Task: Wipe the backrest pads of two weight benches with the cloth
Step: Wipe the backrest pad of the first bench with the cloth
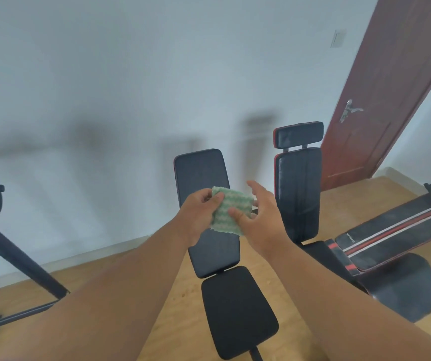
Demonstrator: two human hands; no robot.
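While both hands' grip pinches the cloth (231, 211), 2 backrest pads (206, 201) stand apart beyond.

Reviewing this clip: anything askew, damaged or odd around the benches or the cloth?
Nothing stands out. The cloth is held between the left hand and right hand, in front of the nearer backrest pad. The second backrest pad stands upright beside it. Neither shows visible tears or spills, though the picture is somewhat blurred.
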